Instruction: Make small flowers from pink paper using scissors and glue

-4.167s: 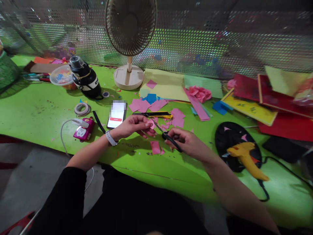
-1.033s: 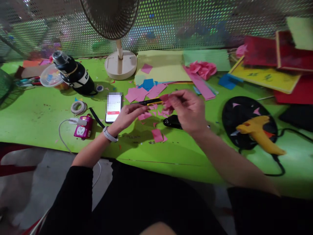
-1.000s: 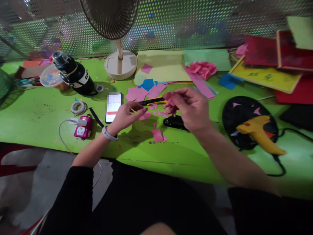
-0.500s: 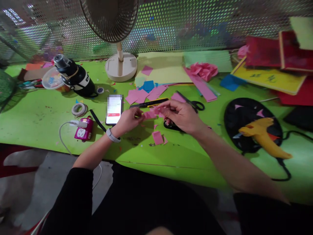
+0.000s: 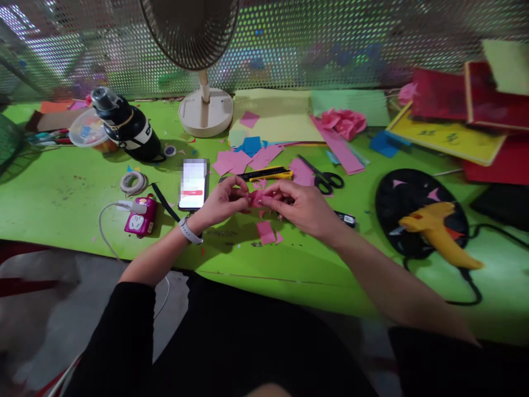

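Between my two hands is a small piece of pink paper [image 5: 257,198], pinched from both sides above the green table. My left hand [image 5: 225,203], with a pale wristband, grips its left edge. The fingers of my right hand [image 5: 298,208] are closed on its right side and partly cover it. Just beyond the hands lie a yellow and black utility knife [image 5: 270,173] and black-handled scissors [image 5: 328,181]. A pink paper square [image 5: 266,232] rests on the table below the fingers. A dark object [image 5: 345,219] pokes out from behind my right hand.
A phone [image 5: 193,184], a tape roll [image 5: 133,182] and a purple power adapter [image 5: 141,216] are on the left, a black bottle [image 5: 126,127] behind them. A fan [image 5: 205,113] stands at the back. A yellow glue gun [image 5: 442,231] lies on a black round mat [image 5: 388,198] at right.
My right hand has moved slightly left and down, closer to my left hand. The pink paper is now more bunched between the fingers, and the utility knife's yellow end is uncovered.
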Action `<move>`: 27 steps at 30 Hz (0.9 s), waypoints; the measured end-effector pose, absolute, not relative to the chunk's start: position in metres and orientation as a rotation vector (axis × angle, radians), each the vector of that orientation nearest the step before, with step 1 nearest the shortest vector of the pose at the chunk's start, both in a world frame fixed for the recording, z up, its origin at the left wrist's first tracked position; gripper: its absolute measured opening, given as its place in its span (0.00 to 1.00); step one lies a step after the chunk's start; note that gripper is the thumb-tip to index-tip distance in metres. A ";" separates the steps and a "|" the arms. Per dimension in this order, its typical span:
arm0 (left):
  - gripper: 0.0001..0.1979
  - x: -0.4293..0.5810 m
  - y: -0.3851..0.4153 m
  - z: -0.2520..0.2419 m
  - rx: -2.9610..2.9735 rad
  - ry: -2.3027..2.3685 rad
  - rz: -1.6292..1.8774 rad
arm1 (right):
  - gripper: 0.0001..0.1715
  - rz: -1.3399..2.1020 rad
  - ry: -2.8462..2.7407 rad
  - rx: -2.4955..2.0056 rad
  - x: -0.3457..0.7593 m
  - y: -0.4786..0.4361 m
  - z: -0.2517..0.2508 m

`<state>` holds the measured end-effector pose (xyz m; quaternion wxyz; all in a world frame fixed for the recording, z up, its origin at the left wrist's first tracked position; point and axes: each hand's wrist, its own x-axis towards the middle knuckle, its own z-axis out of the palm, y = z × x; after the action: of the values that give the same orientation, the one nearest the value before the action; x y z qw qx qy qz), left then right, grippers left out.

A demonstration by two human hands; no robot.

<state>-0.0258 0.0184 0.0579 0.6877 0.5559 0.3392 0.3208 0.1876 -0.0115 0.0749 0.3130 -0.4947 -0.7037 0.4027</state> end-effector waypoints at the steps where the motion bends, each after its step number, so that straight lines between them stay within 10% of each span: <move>1: 0.16 -0.026 0.018 0.058 1.242 0.748 0.708 | 0.22 1.057 -1.849 -1.307 0.187 -0.012 0.074; 27: 0.22 -0.027 0.018 0.062 1.089 0.716 0.623 | 0.27 0.781 -1.885 -1.486 0.193 -0.003 0.073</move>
<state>-0.0273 0.0179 0.0619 0.7504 0.4982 0.3276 0.2852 0.1930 -0.0033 0.0731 0.3040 -0.5608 -0.7114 0.2948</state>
